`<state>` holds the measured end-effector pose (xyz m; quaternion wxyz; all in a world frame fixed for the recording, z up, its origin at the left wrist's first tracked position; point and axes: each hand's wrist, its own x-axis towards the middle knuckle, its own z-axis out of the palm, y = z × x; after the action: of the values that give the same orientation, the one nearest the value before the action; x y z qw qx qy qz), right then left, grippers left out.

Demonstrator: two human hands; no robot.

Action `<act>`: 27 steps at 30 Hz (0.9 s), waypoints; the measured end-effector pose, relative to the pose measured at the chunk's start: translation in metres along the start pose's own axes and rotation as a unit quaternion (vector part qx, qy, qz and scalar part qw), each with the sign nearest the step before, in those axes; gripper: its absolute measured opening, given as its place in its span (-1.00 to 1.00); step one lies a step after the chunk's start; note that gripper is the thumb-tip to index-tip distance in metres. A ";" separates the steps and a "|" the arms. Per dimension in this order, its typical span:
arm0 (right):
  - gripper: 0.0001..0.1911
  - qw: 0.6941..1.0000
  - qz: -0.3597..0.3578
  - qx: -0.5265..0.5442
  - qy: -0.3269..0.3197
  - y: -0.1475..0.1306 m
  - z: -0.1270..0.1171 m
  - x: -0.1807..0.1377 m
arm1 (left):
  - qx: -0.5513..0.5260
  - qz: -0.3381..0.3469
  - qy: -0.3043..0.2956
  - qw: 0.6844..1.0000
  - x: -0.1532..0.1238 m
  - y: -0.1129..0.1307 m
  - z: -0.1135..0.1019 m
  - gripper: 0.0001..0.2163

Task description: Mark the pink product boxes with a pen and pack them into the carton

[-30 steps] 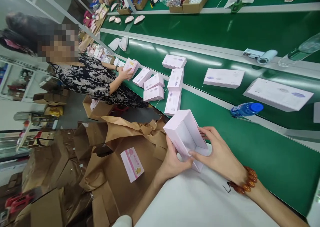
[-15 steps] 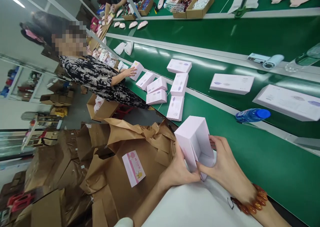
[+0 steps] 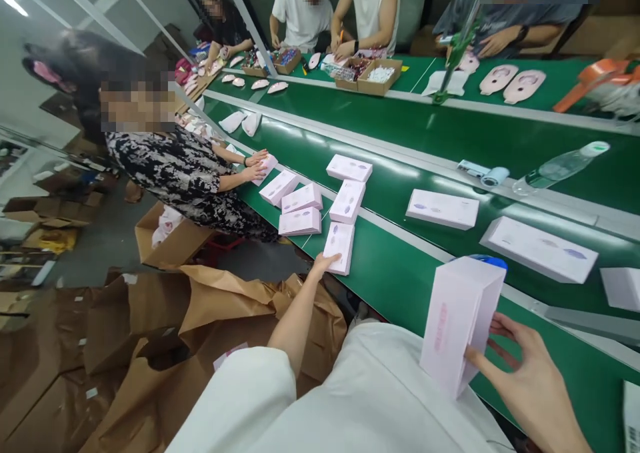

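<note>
My right hand [image 3: 527, 366] grips a pale pink-white carton [image 3: 443, 326] by its right side, thumb at the front. The carton stands tilted near my lap, pink lettering on its face. Stretched out ahead, my left hand [image 3: 325, 264] grasps the left edge of a closed white box [image 3: 341, 240] with a small leaf-like print, its thumb on top and the other fingers hidden. Just behind that box lie two similar boxes, a middle one [image 3: 347, 201] and a far one [image 3: 349, 168]. More boxes [image 3: 300, 221] sit close to its left.
A co-worker [image 3: 165, 173] at the left has both hands on another box [image 3: 265, 170]. Large brown cartons [image 3: 225, 293] stand below the green table [image 3: 400, 266]. Further boxes [image 3: 540, 250], a clear bottle [image 3: 560, 168] and a small fan-like device [image 3: 495, 176] lie to the right. Several people work across.
My left hand has left the carton and reached forward to a box on the table. My right hand has moved right with the carton, now turned. The view has tipped upward.
</note>
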<state>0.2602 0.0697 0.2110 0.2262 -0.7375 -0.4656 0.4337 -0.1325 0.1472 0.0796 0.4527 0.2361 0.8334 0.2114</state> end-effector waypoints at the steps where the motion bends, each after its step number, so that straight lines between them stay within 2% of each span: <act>1: -0.08 1.000 0.004 0.003 0.009 0.001 0.000 0.000 | 0.002 0.000 -0.009 1.000 0.000 -0.008 0.003 -0.26; 5: -0.10 0.998 0.034 0.023 0.041 -0.002 0.005 0.001 | 0.019 0.045 -0.051 0.997 -0.005 -0.031 0.015 -0.35; 8: -0.04 0.998 0.046 0.031 0.037 -0.010 0.013 0.008 | 0.049 0.104 -0.079 0.990 -0.001 -0.026 0.023 -0.41; 11: 0.00 0.998 0.046 0.032 0.026 -0.019 0.018 0.015 | 0.108 0.142 -0.069 0.981 0.009 0.001 0.028 -0.38; 15: 0.06 0.997 0.057 0.031 0.033 -0.025 0.019 0.020 | 0.196 0.194 -0.007 0.961 0.032 0.062 0.033 -0.37; 17: 0.07 0.996 0.067 0.034 0.046 -0.024 0.019 0.021 | 0.231 0.211 0.029 0.949 0.049 0.098 0.037 -0.27; 20: 0.02 0.995 0.067 0.032 0.060 -0.021 0.016 0.022 | 0.282 0.192 0.062 0.938 0.080 0.143 0.044 0.03; 23: 0.00 0.995 0.062 0.011 0.075 -0.018 0.012 0.023 | 0.332 0.146 0.060 0.930 0.105 0.161 0.042 0.17; 27: 0.02 0.992 0.060 0.018 0.109 -0.012 0.009 0.022 | 0.400 0.133 0.035 0.906 0.120 0.155 0.021 0.20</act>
<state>0.2507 0.0942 0.2055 0.2619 -0.8030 -0.3851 0.3718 -0.1410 0.3441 0.0786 0.2587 0.4987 0.8240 -0.0737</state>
